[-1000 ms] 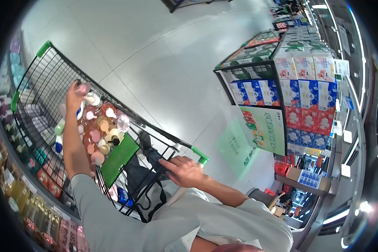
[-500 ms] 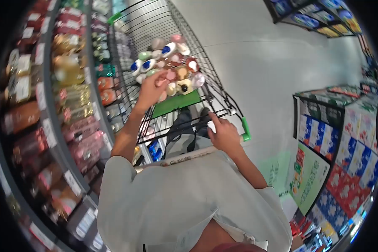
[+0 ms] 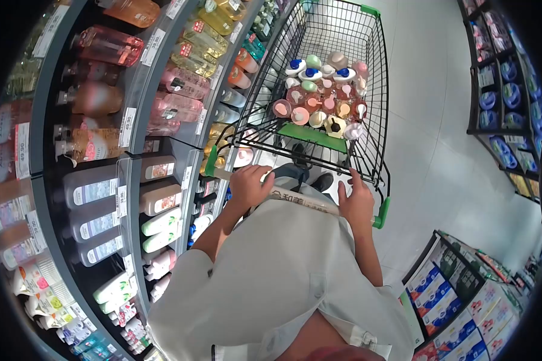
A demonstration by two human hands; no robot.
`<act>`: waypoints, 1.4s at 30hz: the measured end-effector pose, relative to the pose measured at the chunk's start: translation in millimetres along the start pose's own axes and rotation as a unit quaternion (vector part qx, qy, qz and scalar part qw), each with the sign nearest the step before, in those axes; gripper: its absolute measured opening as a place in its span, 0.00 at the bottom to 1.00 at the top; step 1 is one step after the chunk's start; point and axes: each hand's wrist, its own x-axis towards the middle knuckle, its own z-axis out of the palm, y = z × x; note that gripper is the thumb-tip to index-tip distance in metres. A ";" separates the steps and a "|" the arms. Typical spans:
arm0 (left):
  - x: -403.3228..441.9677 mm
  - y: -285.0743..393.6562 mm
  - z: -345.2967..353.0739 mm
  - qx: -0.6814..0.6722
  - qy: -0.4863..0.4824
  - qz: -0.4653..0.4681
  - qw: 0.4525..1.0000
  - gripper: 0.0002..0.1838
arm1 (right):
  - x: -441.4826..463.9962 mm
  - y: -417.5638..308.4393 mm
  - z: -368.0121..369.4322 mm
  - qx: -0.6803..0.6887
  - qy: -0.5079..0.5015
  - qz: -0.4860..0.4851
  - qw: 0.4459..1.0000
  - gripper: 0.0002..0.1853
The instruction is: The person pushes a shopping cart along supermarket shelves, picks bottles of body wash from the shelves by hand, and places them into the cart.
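Note:
In front of me stands a black wire shopping cart (image 3: pixel 382 90) with green corner pieces. My left hand (image 3: pixel 250 188) is closed over the left part of its push handle (image 3: pixel 304 201). On the right part of the same handle rests my right hand (image 3: pixel 356 203), fingers bent over it and thumb apart. Several pump bottles (image 3: pixel 326 103) stand packed together inside the cart, many with pink or orange tops. White bottles with blue caps (image 3: pixel 311 74) are among them. A green panel (image 3: pixel 313 136) lies at the cart's near end.
Shelves of bottles (image 3: pixel 177 111) with price labels run close along my left side. A display rack (image 3: pixel 507 96) stands at the far right, and stacked boxed goods (image 3: pixel 436 301) sit at the lower right. Grey tiled floor (image 3: pixel 421 132) lies right of the cart.
My left hand has left the bottles and come back to the cart handle. My right hand stays at the handle. The view has turned, with the cart now further right.

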 end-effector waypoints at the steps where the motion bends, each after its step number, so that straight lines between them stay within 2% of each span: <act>1: 4.5 2.8 0.9 -0.023 0.032 -0.031 0.999 0.09 | -0.4 -0.9 -0.9 -0.004 0.000 -0.006 1.000 0.25; 3: 8.6 2.8 2.3 -0.017 0.057 -0.038 0.997 0.10 | 1.2 -0.9 -0.7 -0.005 0.017 -0.014 1.000 0.24; 5: 8.8 -2.3 5.3 0.000 0.022 -0.033 0.999 0.11 | 3.4 0.2 1.7 -0.004 0.045 -0.027 0.999 0.21; 8: 15.0 -4.2 9.4 -0.001 0.019 -0.043 0.999 0.12 | 9.6 0.9 4.3 -0.003 0.133 -0.067 0.989 0.15; 13: 41.3 -6.2 14.5 0.006 0.032 -0.047 0.998 0.12 | 34.1 3.5 6.6 0.000 0.203 -0.099 0.974 0.13; 17: 71.3 -4.4 14.5 0.005 0.072 -0.027 0.997 0.12 | 64.6 -0.8 -2.9 -0.035 0.107 0.000 0.994 0.15; 23: 127.0 -9.9 22.6 -0.012 0.093 -0.017 0.995 0.10 | 118.4 -6.6 -15.8 -0.067 0.099 0.010 0.993 0.20; 25: 141.8 -10.3 24.2 -0.014 0.106 -0.003 0.994 0.09 | 134.6 -16.7 -23.3 -0.084 0.064 0.047 0.993 0.21; 27: 159.3 -13.6 30.3 -0.020 0.102 -0.006 0.995 0.09 | 156.5 -12.5 -24.9 -0.105 0.039 0.037 0.993 0.23; 32: 201.3 -15.5 34.1 -0.012 0.085 0.000 0.996 0.15 | 200.6 0.7 -26.4 -0.119 0.051 0.016 0.992 0.24; 34: 215.5 -16.4 33.5 0.001 0.078 0.019 0.997 0.17 | 215.5 -2.4 -31.3 -0.109 0.043 0.037 0.992 0.25; 38: 239.9 -18.7 36.5 -0.014 0.086 0.035 0.996 0.19 | 240.4 4.3 -30.9 -0.127 0.065 0.030 0.989 0.24; 42: 259.3 -17.8 30.4 0.012 0.051 0.040 0.998 0.16 | 252.0 -3.1 -35.7 -0.118 0.070 0.058 0.989 0.24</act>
